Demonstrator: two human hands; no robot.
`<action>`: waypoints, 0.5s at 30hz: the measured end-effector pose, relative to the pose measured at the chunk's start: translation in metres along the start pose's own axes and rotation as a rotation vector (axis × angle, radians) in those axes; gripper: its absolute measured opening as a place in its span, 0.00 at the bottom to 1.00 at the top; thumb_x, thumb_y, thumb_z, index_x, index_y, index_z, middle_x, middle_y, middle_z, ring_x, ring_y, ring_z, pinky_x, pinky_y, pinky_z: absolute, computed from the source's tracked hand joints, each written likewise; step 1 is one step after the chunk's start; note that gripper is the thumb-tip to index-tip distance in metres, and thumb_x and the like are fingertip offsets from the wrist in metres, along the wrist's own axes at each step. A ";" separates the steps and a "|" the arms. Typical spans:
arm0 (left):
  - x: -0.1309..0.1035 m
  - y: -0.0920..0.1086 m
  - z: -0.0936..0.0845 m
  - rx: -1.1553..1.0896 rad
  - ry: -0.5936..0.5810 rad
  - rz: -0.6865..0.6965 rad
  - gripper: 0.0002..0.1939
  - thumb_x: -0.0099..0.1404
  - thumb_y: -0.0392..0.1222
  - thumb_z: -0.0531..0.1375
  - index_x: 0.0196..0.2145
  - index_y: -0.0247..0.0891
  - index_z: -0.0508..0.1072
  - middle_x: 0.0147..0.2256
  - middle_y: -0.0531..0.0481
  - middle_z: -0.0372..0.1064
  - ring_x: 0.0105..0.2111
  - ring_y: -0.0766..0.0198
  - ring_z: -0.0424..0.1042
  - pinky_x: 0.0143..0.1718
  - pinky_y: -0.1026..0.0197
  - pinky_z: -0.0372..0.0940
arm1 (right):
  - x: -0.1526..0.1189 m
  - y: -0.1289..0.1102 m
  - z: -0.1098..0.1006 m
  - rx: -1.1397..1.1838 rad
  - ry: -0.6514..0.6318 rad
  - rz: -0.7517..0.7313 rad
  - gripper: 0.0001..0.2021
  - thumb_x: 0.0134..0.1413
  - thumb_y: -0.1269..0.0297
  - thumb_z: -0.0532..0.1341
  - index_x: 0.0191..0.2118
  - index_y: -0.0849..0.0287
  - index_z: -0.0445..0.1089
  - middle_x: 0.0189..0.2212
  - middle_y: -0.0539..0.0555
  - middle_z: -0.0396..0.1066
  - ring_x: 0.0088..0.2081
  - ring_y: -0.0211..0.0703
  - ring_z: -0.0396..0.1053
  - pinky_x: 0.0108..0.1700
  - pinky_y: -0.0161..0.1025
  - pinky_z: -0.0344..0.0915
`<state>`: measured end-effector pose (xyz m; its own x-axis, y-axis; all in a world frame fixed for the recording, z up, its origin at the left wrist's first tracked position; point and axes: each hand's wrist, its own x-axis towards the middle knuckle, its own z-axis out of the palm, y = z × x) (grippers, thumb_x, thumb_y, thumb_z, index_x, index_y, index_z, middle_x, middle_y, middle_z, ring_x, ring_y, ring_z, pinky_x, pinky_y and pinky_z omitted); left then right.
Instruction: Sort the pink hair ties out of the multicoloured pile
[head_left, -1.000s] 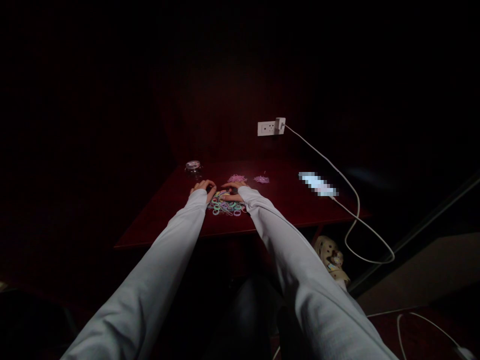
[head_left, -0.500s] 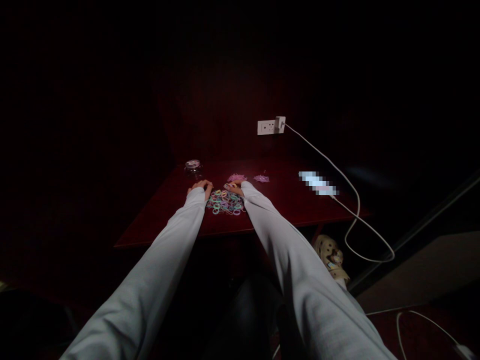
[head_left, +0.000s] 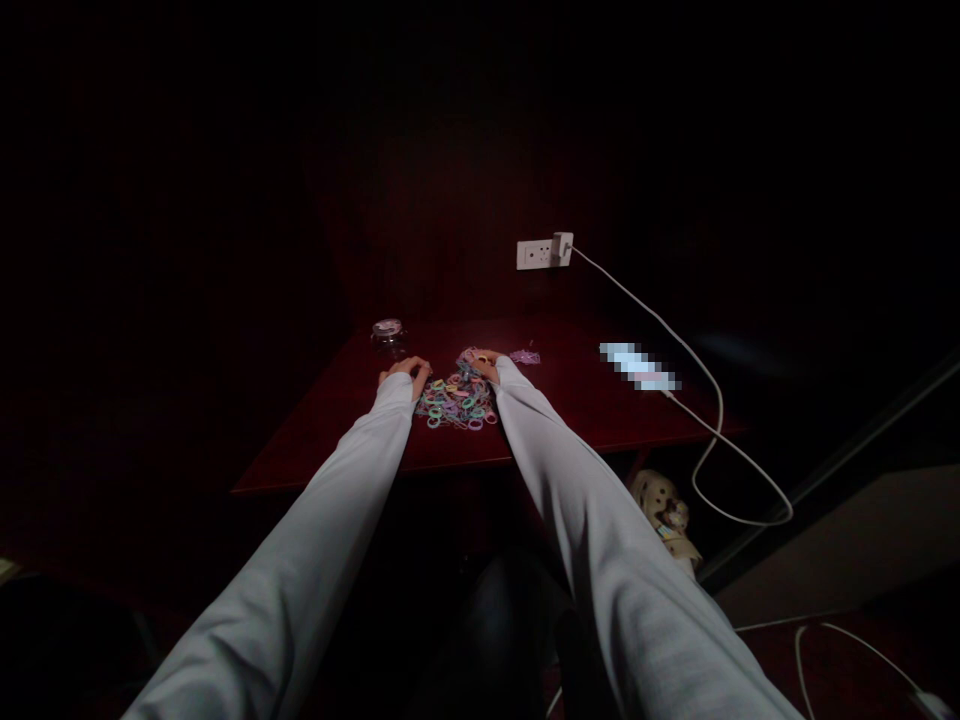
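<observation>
A heap of small multicoloured hair ties [head_left: 456, 402] lies on the dark red table [head_left: 337, 420] between my forearms. At the left edge of the heap rests my left hand [head_left: 407, 370], its fingers loosely bent and apart, with nothing visible in them. My right hand [head_left: 487, 364] is at the far right side of the heap, over a small pink pile [head_left: 469, 354]. Its fingers are closed around some hair ties, partly hidden by the hand. Just right of it lies a small purple pile [head_left: 525, 357].
A clear round jar [head_left: 388, 335] with a lid stands at the back left. On the right, a blurred-out bright device [head_left: 637, 367] is joined by a white cable [head_left: 660, 322] to a wall socket [head_left: 534, 254]. Below the table's right side is a beige clog [head_left: 664, 510].
My right hand has moved away from me, from the heap to the pink pile, which it now partly covers. The left hand has barely shifted.
</observation>
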<state>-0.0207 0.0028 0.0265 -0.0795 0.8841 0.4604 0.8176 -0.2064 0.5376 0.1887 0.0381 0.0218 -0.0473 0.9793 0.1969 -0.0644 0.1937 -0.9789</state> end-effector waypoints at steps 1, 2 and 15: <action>0.000 0.000 0.001 -0.005 0.002 0.010 0.13 0.75 0.44 0.56 0.35 0.46 0.78 0.43 0.48 0.83 0.50 0.48 0.76 0.56 0.47 0.64 | 0.000 -0.001 0.000 0.010 0.005 0.007 0.13 0.50 0.55 0.77 0.27 0.55 0.76 0.27 0.51 0.77 0.37 0.46 0.77 0.46 0.43 0.75; 0.000 -0.001 0.001 -0.009 0.008 0.018 0.13 0.75 0.44 0.56 0.34 0.46 0.78 0.42 0.48 0.83 0.50 0.48 0.76 0.56 0.47 0.64 | -0.001 -0.001 0.000 0.015 -0.003 -0.001 0.13 0.51 0.55 0.77 0.27 0.55 0.76 0.28 0.52 0.78 0.38 0.47 0.78 0.47 0.44 0.75; -0.002 0.002 -0.002 0.000 -0.026 0.003 0.11 0.74 0.44 0.58 0.35 0.46 0.79 0.42 0.49 0.84 0.50 0.48 0.77 0.57 0.46 0.63 | 0.001 0.002 -0.002 -0.009 -0.021 -0.042 0.17 0.48 0.47 0.77 0.29 0.53 0.77 0.30 0.51 0.80 0.38 0.48 0.78 0.45 0.43 0.75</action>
<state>-0.0201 0.0001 0.0280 -0.0620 0.8943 0.4432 0.8177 -0.2091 0.5363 0.1900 0.0393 0.0195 -0.0655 0.9687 0.2392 -0.0580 0.2356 -0.9701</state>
